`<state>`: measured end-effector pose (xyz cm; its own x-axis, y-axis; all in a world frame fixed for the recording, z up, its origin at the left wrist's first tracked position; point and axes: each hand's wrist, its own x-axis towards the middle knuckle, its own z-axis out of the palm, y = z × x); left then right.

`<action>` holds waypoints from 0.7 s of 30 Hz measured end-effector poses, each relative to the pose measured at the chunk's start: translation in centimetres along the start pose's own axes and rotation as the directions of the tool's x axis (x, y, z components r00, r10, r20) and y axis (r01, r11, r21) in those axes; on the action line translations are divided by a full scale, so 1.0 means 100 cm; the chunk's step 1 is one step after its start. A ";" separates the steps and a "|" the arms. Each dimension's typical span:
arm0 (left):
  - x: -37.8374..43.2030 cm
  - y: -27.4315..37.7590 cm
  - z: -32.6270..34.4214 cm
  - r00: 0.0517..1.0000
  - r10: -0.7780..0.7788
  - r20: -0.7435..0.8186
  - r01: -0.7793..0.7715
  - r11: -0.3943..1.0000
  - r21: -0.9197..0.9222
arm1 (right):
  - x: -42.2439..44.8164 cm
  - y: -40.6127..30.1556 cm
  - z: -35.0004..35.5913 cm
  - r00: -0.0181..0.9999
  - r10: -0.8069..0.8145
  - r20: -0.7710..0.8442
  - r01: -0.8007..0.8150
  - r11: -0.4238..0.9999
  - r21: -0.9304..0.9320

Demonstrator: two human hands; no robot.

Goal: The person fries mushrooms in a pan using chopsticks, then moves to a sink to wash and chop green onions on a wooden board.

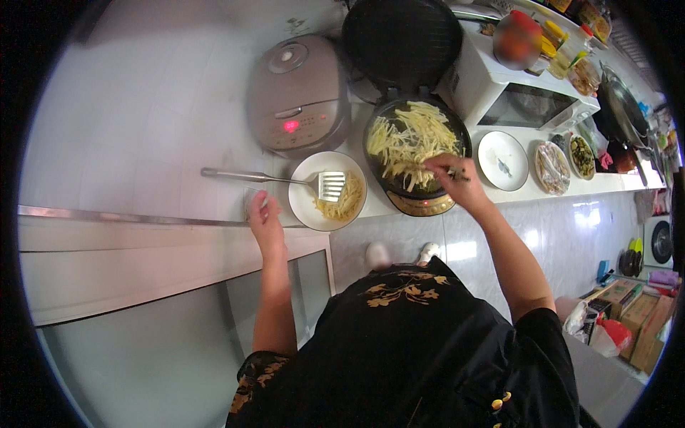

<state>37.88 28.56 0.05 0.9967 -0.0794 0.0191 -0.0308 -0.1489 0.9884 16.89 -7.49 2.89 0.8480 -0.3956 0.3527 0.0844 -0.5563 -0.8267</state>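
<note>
My right hand [455,174] is over the near right part of an electric griddle pan [467,140], its fingers closed on what look like chopsticks [461,174]. Pale shredded strips, perhaps potato [423,128], lie spread over the pan, and the tips of the held sticks reach into them. The pan's ridged lid [402,43] stands raised behind it. To the left is a white bowl [299,206] with more strips, and a slotted metal spatula [331,186] rests across it, handle pointing left. Below that handle, my left hand [266,214] hovers with loosely curled fingers and nothing visible in it.
A rice cooker [299,96] with a lit display stands behind the bowl. Right of the pan are a white plate [503,160], a covered dish [552,168], a dish of chopped food [581,156] and a microwave oven [527,101] with jars on top. The counter's front edge runs nearest me.
</note>
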 end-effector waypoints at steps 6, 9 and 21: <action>0.040 0.009 -0.002 0.996 -0.064 -0.062 0.059 0.996 -0.068 | 0.005 0.008 -0.039 0.919 0.281 -0.277 -0.263 0.960 0.100; 0.049 0.016 -0.003 0.996 -0.062 -0.062 0.057 0.995 -0.085 | -0.008 -0.001 -0.051 0.876 0.348 -0.333 -0.374 0.927 -0.015; 0.071 0.038 0.002 0.998 0.013 -0.060 -0.016 0.999 -0.050 | -0.001 -0.001 0.015 0.921 0.331 -0.207 -0.262 0.918 0.298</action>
<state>44.83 27.27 3.96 0.9989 -0.0216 0.0411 -0.0430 -0.0984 0.9942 17.58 -6.28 2.27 0.7001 -0.6997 0.1423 0.0107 -0.1890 -0.9819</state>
